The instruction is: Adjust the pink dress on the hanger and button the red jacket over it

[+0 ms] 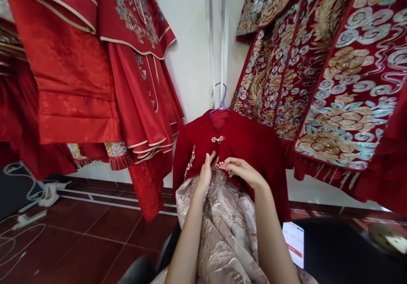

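Observation:
A dark red velvet jacket [254, 135] hangs on a purple hanger [221, 102] in front of me. A beaded frog button [218, 139] joins its front near the neck. Lower down, my right hand [243, 169] pinches a second beaded frog button [219, 165] between thumb and fingertips. My left hand [206, 173] lies against the jacket front beside that button, its fingers stretched out. Another beaded trim [190, 162] runs down the jacket's left side. Below the jacket, shiny beige-pink brocade fabric [222, 224] drapes down between my forearms.
Red garments [136, 84] hang at the left, and a heavily embroidered dark red garment [343, 84] at the right. A lit phone [293, 243] lies on a black surface [337, 250] at lower right. White cables [28, 237] and a power strip [30, 219] lie on the tiled floor.

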Demonstrator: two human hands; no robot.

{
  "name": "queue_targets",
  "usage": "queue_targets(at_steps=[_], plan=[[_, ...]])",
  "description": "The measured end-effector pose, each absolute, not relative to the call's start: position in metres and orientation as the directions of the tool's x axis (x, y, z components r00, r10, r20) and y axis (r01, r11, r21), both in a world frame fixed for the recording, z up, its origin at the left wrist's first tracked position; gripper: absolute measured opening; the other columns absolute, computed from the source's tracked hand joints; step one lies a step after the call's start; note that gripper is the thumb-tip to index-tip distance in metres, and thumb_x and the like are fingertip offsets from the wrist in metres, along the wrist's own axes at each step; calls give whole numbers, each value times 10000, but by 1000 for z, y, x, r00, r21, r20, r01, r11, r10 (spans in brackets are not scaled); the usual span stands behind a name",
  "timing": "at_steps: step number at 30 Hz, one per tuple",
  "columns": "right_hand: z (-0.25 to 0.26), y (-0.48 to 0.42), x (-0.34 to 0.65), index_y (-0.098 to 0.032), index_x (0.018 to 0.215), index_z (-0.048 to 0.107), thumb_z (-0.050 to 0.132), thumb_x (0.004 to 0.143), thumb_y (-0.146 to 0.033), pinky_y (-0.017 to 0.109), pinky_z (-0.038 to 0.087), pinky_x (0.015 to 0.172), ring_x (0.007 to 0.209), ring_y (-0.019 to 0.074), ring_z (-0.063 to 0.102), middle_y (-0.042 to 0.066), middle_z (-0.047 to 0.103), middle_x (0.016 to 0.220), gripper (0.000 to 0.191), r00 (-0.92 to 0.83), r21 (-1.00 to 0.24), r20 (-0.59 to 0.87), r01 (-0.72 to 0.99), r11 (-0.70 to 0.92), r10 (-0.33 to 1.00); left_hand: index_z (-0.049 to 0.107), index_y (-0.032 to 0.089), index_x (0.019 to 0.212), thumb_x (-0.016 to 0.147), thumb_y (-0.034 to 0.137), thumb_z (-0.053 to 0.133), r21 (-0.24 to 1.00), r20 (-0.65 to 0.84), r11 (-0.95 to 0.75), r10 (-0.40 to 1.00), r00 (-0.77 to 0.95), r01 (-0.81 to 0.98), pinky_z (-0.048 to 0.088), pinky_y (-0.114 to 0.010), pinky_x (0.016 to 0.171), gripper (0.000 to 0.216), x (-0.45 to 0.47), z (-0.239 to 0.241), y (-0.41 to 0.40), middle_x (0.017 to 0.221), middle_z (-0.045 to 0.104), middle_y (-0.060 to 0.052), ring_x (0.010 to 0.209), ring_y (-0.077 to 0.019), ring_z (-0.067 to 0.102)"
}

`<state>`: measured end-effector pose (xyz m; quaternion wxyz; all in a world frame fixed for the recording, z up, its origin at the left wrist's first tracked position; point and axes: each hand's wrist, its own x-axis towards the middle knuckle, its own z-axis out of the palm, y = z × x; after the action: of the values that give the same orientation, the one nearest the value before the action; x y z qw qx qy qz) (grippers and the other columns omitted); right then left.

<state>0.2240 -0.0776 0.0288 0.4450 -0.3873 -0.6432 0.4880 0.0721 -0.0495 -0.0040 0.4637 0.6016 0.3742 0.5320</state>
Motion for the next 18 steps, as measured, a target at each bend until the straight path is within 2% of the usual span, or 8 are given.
queue_targets(at_steps=[2,4,8,10,12,14,17,18], plan=[[34,-82,226,-180,712,584,653,716,-422,211,395,595,638,96,504,-14,589,717,252,-304,-969,217,48,243,927,524,236,1329,879,664,178,964,266,-258,948,173,-67,260,-334,1137,711,72,-3,-49,1458,400,-7,1385,-213,317],[36,-83,223,-179,702,572,644,718,-427,215,388,587,623,96,494,-15,579,703,259,-295,-965,219,76,251,930,596,215,1254,862,689,211,972,229,-215,952,201,-90,326,-348,1099,726,69,-1,-49,1379,510,-47,1330,-238,411],[35,-80,210,-179,724,542,651,704,-435,233,408,601,622,104,506,-17,569,706,279,-296,-955,231,115,275,927,718,136,952,828,700,334,982,183,-171,969,164,-83,485,-372,909,694,55,9,-48,937,732,-122,978,-261,658],[34,-79,206,-177,728,520,655,700,-425,238,415,607,636,108,513,-21,558,711,284,-295,-950,261,88,298,919,697,130,710,831,673,359,970,240,-236,967,80,-57,521,-353,787,651,47,11,-45,717,709,-110,768,-233,677],[34,-78,205,-179,719,495,654,701,-390,233,403,604,627,101,505,-37,533,681,264,-255,-943,304,58,328,918,612,153,554,847,622,376,938,347,-346,935,-80,22,519,-329,728,601,39,8,-40,606,650,-82,660,-196,644],[34,-77,207,-184,698,470,652,698,-344,218,373,585,597,87,477,-58,494,628,242,-181,-933,345,39,357,921,592,161,571,857,542,429,892,451,-424,851,-268,154,510,-317,750,503,31,2,-33,653,639,-68,681,-176,623],[35,-77,213,-185,674,448,661,689,-302,204,336,553,565,72,442,-71,468,592,243,-121,-935,349,27,355,929,643,164,886,829,375,545,832,554,-473,742,-378,290,489,-333,848,240,19,-12,-19,965,661,-89,884,-189,622],[35,-77,215,-185,673,445,665,689,-301,202,336,548,562,69,441,-70,473,595,249,-122,-939,339,21,344,933,624,171,1008,817,321,566,822,568,-487,738,-365,296,475,-346,892,249,16,-16,-15,1081,640,-101,973,-199,609]])
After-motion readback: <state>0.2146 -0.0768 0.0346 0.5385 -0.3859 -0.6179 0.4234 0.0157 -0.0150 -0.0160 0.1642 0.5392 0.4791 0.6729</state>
